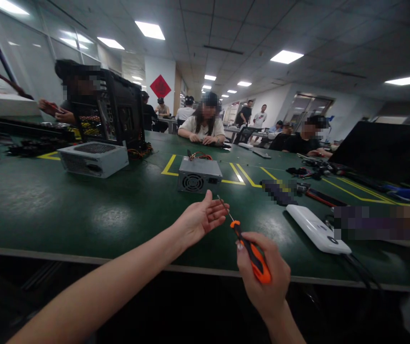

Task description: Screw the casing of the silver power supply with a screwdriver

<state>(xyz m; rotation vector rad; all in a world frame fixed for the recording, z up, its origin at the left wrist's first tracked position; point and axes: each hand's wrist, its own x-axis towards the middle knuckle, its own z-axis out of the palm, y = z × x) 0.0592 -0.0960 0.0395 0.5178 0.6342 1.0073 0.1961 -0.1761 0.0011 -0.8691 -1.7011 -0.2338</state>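
My right hand (264,274) is closed around the orange-and-black handle of a screwdriver (250,248), whose thin metal shaft points up and left. My left hand (201,217) is held palm up with its fingers apart, and the screwdriver's tip lies at its fingertips. I cannot tell whether something small lies in the palm. Both hands hover over the near edge of a dark green table (83,210). A grey power supply unit (199,175) with a fan grille and red wires sits just beyond my left hand.
A second silver power supply (93,158) and an open black computer case (121,112) stand at the left. A white power strip (318,229) and scattered tools and cables lie at the right. Several people sit around the far side. Yellow tape marks the table.
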